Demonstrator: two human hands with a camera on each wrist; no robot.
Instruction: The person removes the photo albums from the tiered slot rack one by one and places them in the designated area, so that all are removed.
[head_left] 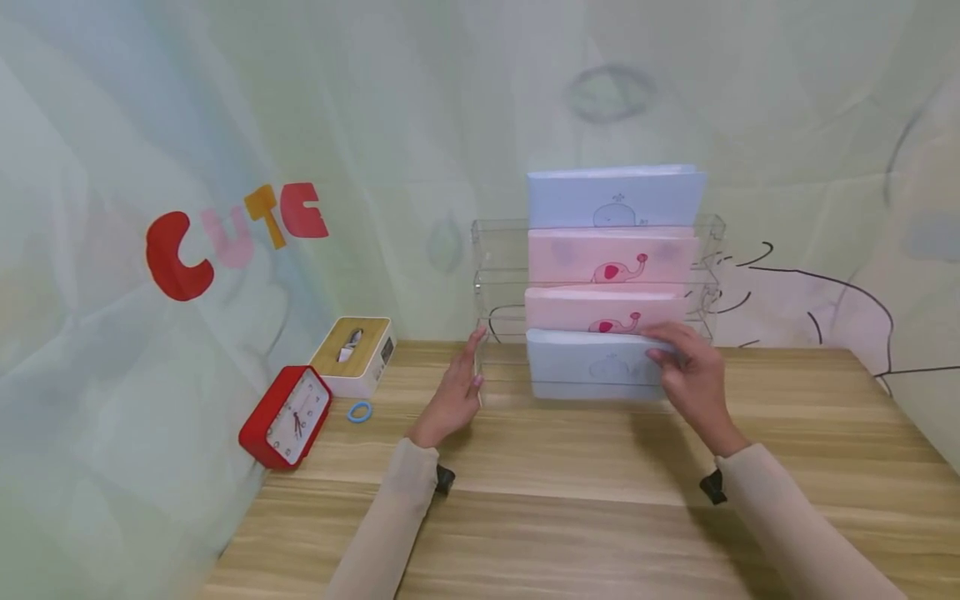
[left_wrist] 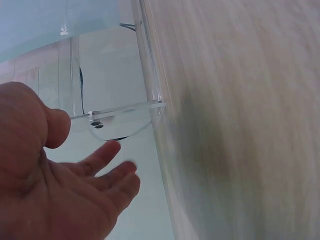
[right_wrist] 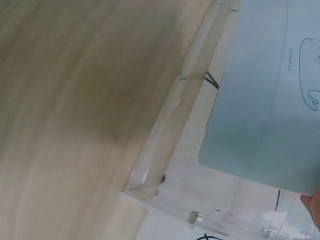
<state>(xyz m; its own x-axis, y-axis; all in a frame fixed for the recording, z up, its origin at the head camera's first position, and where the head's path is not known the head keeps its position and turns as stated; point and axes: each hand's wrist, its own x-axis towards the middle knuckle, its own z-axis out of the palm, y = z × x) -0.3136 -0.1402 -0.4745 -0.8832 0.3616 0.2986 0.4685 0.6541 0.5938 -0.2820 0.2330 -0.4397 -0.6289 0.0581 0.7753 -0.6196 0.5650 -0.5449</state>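
A clear acrylic tiered rack (head_left: pixel 506 280) stands at the back of the table. On its lowest level is a pale blue notebook (head_left: pixel 570 360) with a whale drawing, lettered "Whale" in the right wrist view. My right hand (head_left: pixel 693 379) pinches this notebook at its upper right corner. Behind it, on higher levels, stand a pink elephant notebook (head_left: pixel 555 308), a second pink notebook (head_left: pixel 566 254) and a blue whale notebook (head_left: pixel 566 200) at the top. My left hand (head_left: pixel 453 392), fingers extended and holding nothing, is beside the rack's left end.
Left on the table are a red alarm clock (head_left: pixel 287 417), a white tissue box (head_left: pixel 352 386) with a wooden lid, and a small blue ring (head_left: pixel 360 412). Fabric with printed drawings hangs behind the table (head_left: pixel 525 517), with letters reading "CUTE" (head_left: pixel 303 210) at left.
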